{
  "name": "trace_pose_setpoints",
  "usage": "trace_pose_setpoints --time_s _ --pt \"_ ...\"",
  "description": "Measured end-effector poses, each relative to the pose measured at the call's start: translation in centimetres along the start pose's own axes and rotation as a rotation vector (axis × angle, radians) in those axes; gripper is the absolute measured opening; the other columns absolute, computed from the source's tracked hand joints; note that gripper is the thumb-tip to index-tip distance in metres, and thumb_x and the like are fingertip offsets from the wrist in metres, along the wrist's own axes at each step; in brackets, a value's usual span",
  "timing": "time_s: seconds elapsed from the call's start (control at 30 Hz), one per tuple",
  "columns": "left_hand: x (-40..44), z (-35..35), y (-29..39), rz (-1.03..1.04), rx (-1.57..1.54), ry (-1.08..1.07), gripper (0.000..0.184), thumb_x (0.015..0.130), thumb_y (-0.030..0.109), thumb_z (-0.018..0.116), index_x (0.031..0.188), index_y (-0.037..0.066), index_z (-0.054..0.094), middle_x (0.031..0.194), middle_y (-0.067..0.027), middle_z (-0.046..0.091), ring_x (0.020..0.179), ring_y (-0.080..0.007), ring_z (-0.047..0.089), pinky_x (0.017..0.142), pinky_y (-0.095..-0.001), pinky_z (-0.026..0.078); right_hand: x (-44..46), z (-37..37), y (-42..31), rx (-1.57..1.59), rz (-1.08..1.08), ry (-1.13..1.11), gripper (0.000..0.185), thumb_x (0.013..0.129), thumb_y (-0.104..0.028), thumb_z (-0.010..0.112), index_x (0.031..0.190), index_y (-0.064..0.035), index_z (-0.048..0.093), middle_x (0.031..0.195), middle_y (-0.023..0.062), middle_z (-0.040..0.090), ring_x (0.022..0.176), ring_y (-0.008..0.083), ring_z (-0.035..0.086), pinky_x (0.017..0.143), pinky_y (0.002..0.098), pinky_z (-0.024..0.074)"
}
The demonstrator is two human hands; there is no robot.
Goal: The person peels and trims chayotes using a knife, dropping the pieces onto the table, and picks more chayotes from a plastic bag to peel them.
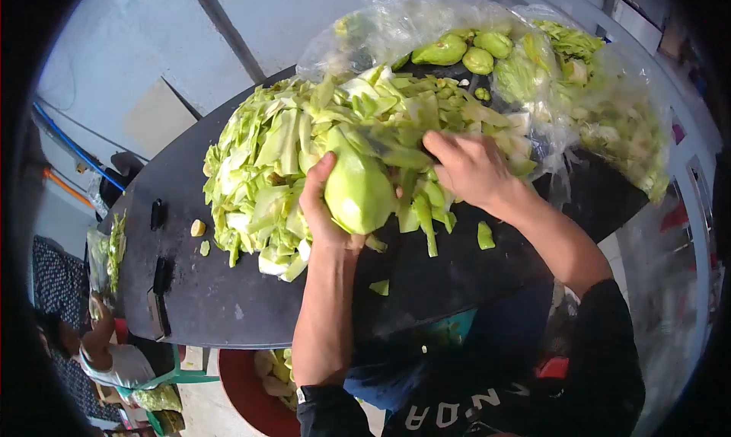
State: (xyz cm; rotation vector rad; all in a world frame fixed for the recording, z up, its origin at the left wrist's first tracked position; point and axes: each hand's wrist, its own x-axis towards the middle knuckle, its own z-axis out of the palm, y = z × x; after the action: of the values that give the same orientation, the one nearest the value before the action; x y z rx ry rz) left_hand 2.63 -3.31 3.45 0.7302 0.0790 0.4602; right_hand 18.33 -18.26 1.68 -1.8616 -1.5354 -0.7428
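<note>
Fruit (pixel 361 197), pear-shaped and pale green, up off the black table (pixel 228 307), right in front of a great heap of peelings (pixel 251 159)! The left hand (pixel 329 208) has it clasped, thumb pressed along its side. Over on the other flank, the right hand (pixel 468 163) works with fingers curled, blurred at the tips; what they pinch, I can't tell. Behind, whole green fruits (pixel 478 60) sit by clear plastic (pixel 324 52).
</note>
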Motion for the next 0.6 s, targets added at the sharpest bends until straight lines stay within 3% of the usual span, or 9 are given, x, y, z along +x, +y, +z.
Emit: trace_pose_setpoints --time_s 0.07,0.13,0.23,0.3,0.33,0.47,0.57,0.6 --pt "0.6 -1.1 -0.3 0.012 0.008 -0.036 0.065 0.091 0.046 0.056 0.137 0.001 0.051 0.114 -0.0176 0.065 0.092 -0.0284 0.066 0.069 -0.0448 0.058 -0.4 0.3 0.9 -0.011 0.074 -0.048 0.02 0.077 -0.001 0.065 0.092 -0.0057 0.052 0.079 0.0116 0.064 0.068 0.0356 0.066 0.057 0.0442 0.0531" --pt "0.8 -1.4 -0.2 -0.001 -0.103 -0.044 0.062 0.092 0.046 0.055 0.136 0.002 0.052 0.114 -0.017 0.065 0.093 -0.0279 0.066 0.07 -0.0434 0.058 -0.6 0.0 1.3 -0.021 0.126 -0.086 0.027 0.074 -0.001 0.07 0.095 -0.0045 0.052 0.083 0.0131 0.064 0.074 0.0381 0.065 0.061 0.0447 0.0526" --pt "1.0 -0.6 -0.1 0.007 -0.302 -0.035 0.053 0.098 0.045 0.052 0.131 0.004 0.055 0.117 -0.0147 0.065 0.097 -0.026 0.065 0.079 -0.0413 0.056 -0.3 -0.5 0.5 -0.028 0.022 0.024 0.016 0.079 -0.005 0.064 0.09 -0.0075 0.052 0.076 0.0091 0.064 0.065 0.0323 0.067 0.053 0.0428 0.0526" --pt "1.0 0.8 -0.2 0.058 -0.233 0.406 0.047 0.101 0.044 0.049 0.126 0.006 0.059 0.118 -0.0128 0.066 0.1 -0.0241 0.064 0.086 -0.0425 0.054 -0.3 -0.5 0.0 -0.012 -0.056 0.047 0.016 0.077 -0.006 0.064 0.089 -0.0075 0.054 0.074 0.007 0.063 0.064 0.0289 0.066 0.052 0.0398 0.0525" --pt "1.5 -0.6 -0.3 0.049 -0.222 0.408 0.055 0.099 0.053 0.05 0.129 0.007 0.058 0.119 -0.0129 0.065 0.107 -0.0275 0.063 0.097 -0.0444 0.05 -0.4 -0.6 -0.2 -0.005 -0.136 0.07 0.016 0.075 -0.006 0.065 0.088 -0.0076 0.055 0.073 0.0049 0.061 0.063 0.0256 0.066 0.052 0.0369 0.0524" --pt "0.8 -1.0 -0.2 -0.029 -0.247 0.179 0.053 0.096 0.053 0.053 0.12 0.007 0.063 0.11 -0.0117 0.068 0.098 -0.0251 0.064 0.089 -0.0408 0.053 -0.3 -0.5 -1.1 -0.076 -0.369 0.239 0.018 0.076 -0.008 0.065 0.093 -0.0044 0.063 0.07 0.0003 0.054 0.059 0.0148 0.06 0.052 0.0279 0.0506" --pt "0.7 -1.1 -0.6 -0.006 -0.193 0.191 0.05 0.094 0.052 0.056 0.115 0.008 0.065 0.103 -0.0108 0.069 0.091 -0.0251 0.065 0.082 -0.0393 0.055 -0.3 -1.5 -1.9 -0.056 -0.409 0.145 0.033 0.074 -0.006 0.07 0.105 0.0012 0.063 0.071 0.0048 0.055 0.058 0.0209 0.058 0.05 0.0328 0.0489" --pt "0.5 -0.7 -0.7 -0.009 -0.169 0.221 0.048 0.092 0.051 0.056 0.113 0.008 0.065 0.1 -0.0103 0.069 0.087 -0.0252 0.066 0.079 -0.0389 0.055 -0.1 -1.5 -2.1 -0.051 -0.435 0.162 0.029 0.074 -0.002 0.068 0.103 0.0014 0.063 0.07 0.0039 0.053 0.058 0.0185 0.057 0.05 0.0305 0.0478"
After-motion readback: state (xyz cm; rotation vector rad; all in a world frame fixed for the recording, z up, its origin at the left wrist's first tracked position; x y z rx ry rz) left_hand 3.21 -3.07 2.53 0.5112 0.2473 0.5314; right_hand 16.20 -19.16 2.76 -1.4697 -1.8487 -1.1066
